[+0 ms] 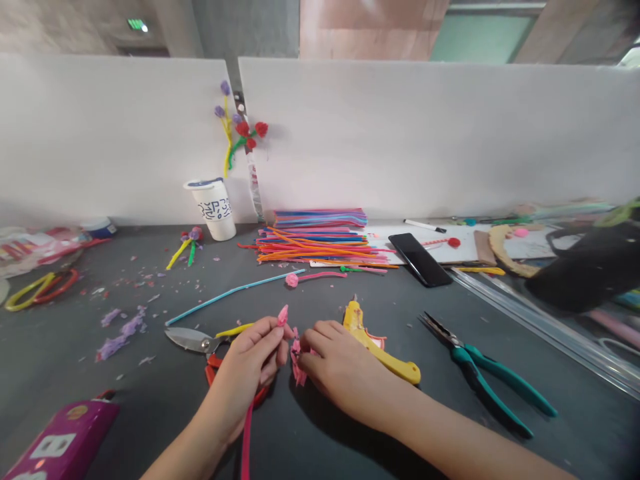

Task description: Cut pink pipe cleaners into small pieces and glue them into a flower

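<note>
Between thumb and fingertips, my left hand (257,360) pinches a handmade pink flower bud (283,315) that points upward. A dark pink stem (247,443) hangs down below the same hand. My right hand (335,363) is low over the table, its fingers curled onto a small heap of pink paper petals (299,373); the fingertips are partly hidden. Under my left hand lie shears with red and yellow handles (187,339). Just beyond my right hand is a yellow glue gun (370,343).
Teal-handled pliers (475,373) and a black phone (419,259) lie to the right. Behind are bundled coloured pipe cleaners (315,243), a blue stick (235,293), a finished pink flower (293,280) and a white cup (215,210). Purple scraps (120,337) and a purple box (70,440) are left.
</note>
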`<control>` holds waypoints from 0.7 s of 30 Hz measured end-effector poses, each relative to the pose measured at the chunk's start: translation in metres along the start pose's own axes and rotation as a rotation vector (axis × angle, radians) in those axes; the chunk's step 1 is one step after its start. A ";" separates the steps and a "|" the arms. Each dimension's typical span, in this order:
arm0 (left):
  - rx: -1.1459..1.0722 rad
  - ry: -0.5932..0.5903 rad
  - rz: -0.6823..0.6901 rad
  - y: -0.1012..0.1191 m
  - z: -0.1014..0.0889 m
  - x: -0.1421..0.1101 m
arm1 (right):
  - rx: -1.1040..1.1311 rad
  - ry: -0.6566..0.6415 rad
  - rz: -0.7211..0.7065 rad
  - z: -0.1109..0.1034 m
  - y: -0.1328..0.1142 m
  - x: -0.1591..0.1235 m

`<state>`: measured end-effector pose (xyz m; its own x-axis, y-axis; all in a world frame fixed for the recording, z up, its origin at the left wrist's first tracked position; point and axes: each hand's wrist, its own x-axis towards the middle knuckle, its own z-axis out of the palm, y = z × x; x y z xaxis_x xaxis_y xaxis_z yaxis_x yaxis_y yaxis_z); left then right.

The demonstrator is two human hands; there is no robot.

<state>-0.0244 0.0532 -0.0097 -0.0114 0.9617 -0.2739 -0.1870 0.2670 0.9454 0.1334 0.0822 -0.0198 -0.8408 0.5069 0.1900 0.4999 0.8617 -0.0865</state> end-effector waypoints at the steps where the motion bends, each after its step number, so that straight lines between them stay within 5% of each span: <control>1: -0.002 0.005 -0.001 -0.001 0.000 0.001 | 0.028 0.007 0.015 0.000 0.001 0.000; 5: -0.008 -0.010 -0.018 -0.005 0.000 0.003 | 0.358 0.061 0.152 -0.001 0.005 -0.005; 10: -0.087 -0.189 -0.089 -0.008 0.001 0.003 | 0.849 0.173 0.378 -0.005 0.006 -0.010; 21: -0.338 -0.201 -0.059 -0.006 0.007 -0.004 | 1.133 0.226 0.540 -0.013 0.007 -0.009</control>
<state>-0.0168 0.0486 -0.0131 0.1959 0.9471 -0.2543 -0.4950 0.3193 0.8081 0.1475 0.0833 -0.0095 -0.4773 0.8784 0.0222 0.2162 0.1419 -0.9660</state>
